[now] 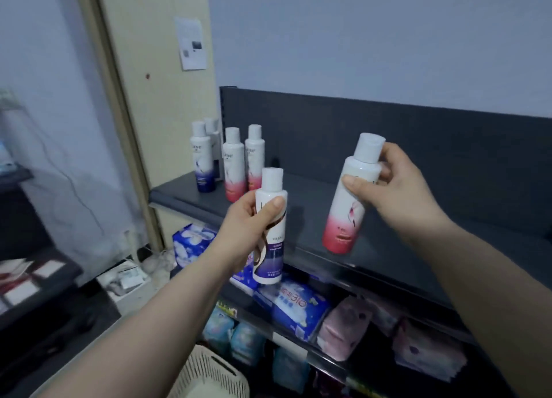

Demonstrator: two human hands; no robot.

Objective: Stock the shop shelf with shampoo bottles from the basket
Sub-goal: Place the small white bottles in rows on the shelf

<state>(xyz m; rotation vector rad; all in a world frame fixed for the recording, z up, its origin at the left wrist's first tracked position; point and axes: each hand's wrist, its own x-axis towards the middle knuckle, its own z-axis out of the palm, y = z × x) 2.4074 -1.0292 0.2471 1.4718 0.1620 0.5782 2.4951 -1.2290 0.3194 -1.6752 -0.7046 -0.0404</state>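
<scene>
My left hand (251,218) grips a white bottle with a purple base (269,242), held upright in front of the dark top shelf (316,206). My right hand (391,182) holds a white bottle with a pink base (346,215), tilted, above the shelf's front edge. Several shampoo bottles stand at the shelf's left end: a purple-based one (203,161) with another behind it, and two pink-based ones (234,164) (254,155). The cream slatted basket (209,376) sits low between my arms; its inside is hidden.
Lower shelves hold blue packets (298,311) and pink packets (343,326). A beige door frame (134,158) with a paper notice (192,43) stands left of the shelf. A dark counter with cards (30,281) is at the far left. The top shelf's right part is bare.
</scene>
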